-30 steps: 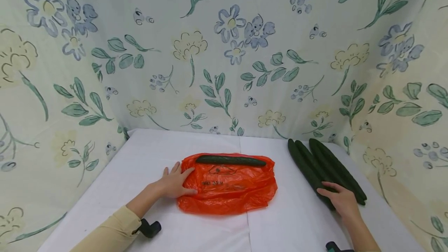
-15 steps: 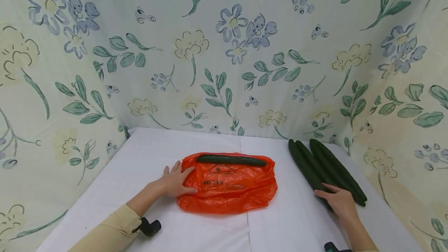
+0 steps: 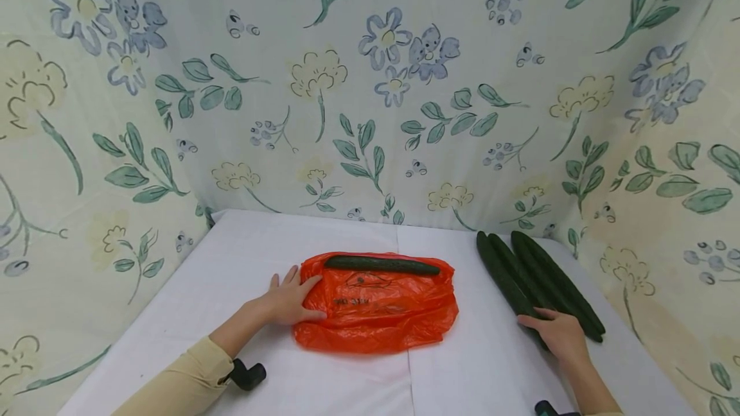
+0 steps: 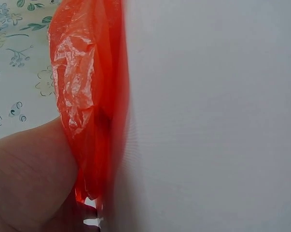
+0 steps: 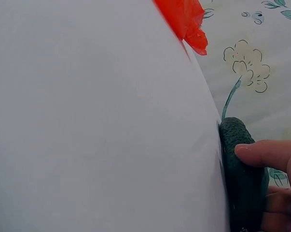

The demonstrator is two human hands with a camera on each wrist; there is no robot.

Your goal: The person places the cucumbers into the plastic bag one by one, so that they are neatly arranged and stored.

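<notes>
An orange plastic bag (image 3: 381,310) lies flat on the white table (image 3: 243,255), with one dark green cucumber (image 3: 381,265) across its far edge. My left hand (image 3: 291,297) rests open on the bag's left end; the left wrist view shows the crumpled bag (image 4: 87,96) close against that hand. Three more cucumbers (image 3: 537,281) lie side by side on the right. My right hand (image 3: 552,332) is at their near ends. In the right wrist view its thumb (image 5: 261,152) and fingers curl round the end of the leftmost cucumber (image 5: 239,183).
Floral cloth (image 3: 370,95) hangs behind and on both sides of the table, close to the cucumbers on the right. A black wrist mount (image 3: 248,375) sits by my left sleeve. Bare white tabletop (image 3: 485,358) lies between the bag and the cucumbers.
My right hand has slid slightly left and toward me along the cucumbers' near ends. The left hand, the bag and the cucumber on it have not moved.
</notes>
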